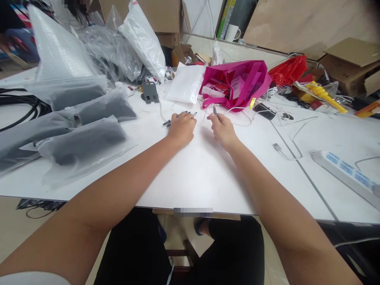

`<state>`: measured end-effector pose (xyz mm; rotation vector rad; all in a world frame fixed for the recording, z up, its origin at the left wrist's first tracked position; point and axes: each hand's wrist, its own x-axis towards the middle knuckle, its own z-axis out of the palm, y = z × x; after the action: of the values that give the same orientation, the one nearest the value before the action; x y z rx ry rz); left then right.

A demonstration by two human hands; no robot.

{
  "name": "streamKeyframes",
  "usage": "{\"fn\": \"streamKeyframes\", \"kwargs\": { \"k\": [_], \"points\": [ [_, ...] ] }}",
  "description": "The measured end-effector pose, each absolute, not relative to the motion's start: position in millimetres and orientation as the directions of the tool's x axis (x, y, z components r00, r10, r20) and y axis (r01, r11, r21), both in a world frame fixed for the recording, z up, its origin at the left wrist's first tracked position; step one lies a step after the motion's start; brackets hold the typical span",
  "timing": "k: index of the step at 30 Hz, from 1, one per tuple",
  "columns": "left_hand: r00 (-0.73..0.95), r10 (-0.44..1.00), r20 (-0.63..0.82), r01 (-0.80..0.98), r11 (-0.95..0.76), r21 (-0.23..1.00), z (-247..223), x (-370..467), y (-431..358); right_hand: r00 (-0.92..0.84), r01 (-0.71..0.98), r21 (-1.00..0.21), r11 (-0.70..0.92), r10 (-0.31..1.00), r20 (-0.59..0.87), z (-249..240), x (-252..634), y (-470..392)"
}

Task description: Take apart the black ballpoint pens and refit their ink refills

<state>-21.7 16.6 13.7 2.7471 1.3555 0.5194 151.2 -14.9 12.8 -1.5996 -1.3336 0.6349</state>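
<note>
My left hand [181,130] rests on the white table [190,178], its fingers curled round several dark pens [167,123]. Their ends stick out to the left of the hand and past the fingertips; the hand hides their middles. A short way to the right, my right hand [223,130] is closed on a single pen [215,111], whose grey end points up and away from me. The two hands are apart. Just beyond them are a white plastic mailer [186,84] and a magenta tote bag [255,81] lying open with small packets inside.
Grey zip bags [84,140] lie at the left near a black cable coil [28,105]. A grey stand [150,92] stands behind my left hand. At the right are a white USB cable [277,147] and a power strip [346,170]. Cardboard boxes [350,65] and clutter line the back.
</note>
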Motion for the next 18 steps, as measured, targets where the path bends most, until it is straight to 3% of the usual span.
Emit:
{"fn": "streamKeyframes", "kwargs": {
  "k": [3,6,11,15,18],
  "points": [
    [0.526,0.754,0.395,0.708,-0.645,0.288,15.8,-20.1,15.2,0.331,0.501,-0.864,-0.051,0.934,0.137,13.0,148.2,-16.1],
    [0.431,0.738,0.519,0.553,-0.670,0.494,12.1,-17.0,14.3,0.292,0.334,-0.942,-0.043,0.954,0.061,18.6,139.6,-21.1],
    [0.403,0.738,0.542,0.263,-0.660,0.704,0.8,-8.2,11.9,0.046,0.050,-0.994,-0.094,0.995,-0.092,35.3,125.9,-35.8],
    [0.399,0.847,0.351,-0.100,-0.340,0.935,-0.6,0.8,5.6,-0.057,0.007,-0.992,-0.125,0.991,-0.125,43.4,121.4,-43.5],
    [0.466,0.864,0.190,-0.296,-0.050,0.954,1.5,3.0,3.8,-0.114,0.049,-0.988,-0.144,0.982,-0.148,43.8,121.3,-44.4]
  ]
}}
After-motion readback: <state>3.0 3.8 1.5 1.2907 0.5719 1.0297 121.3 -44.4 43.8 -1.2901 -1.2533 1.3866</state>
